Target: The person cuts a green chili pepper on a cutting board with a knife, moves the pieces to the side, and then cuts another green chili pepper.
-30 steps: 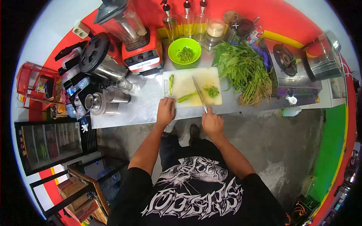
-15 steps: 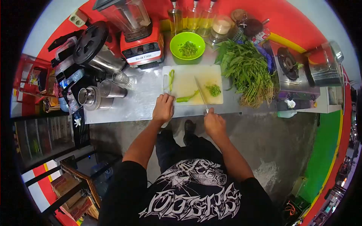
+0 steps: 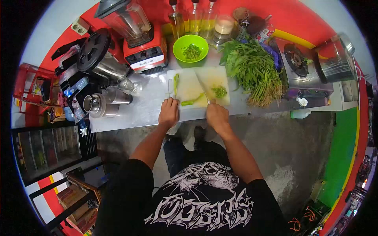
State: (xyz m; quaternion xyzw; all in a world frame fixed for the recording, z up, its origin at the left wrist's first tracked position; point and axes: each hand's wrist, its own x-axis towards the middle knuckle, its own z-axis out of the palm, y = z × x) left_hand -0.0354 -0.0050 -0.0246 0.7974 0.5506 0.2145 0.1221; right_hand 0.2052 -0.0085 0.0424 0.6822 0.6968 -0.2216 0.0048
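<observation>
A white cutting board [image 3: 189,78] lies on the metal counter. My left hand [image 3: 169,113] is closed at its near left corner, fingertips on the edge. In my right hand [image 3: 218,118] is a kitchen knife [image 3: 202,85], its blade pointing away from me across the board. Left of the blade lies a green stalk [image 3: 192,100], its right end close to the blade. Another green piece [image 3: 176,83] rests beside the board's handle slot. A small pile of chopped greens [image 3: 219,91] sits right of the knife.
Behind the board stands a green bowl [image 3: 178,54] with chopped greens inside. A large leafy bunch [image 3: 256,72] lies to the right, near a gas stove [image 3: 295,83]. A red blender [image 3: 145,53] and metal cups [image 3: 118,95] stand on the left. Bottles [image 3: 193,21] line the back.
My right hand has moved forward and left with the knife, whose blade now reaches farther toward the board's far edge. My left hand stays at the corner. The whole view has shifted slightly.
</observation>
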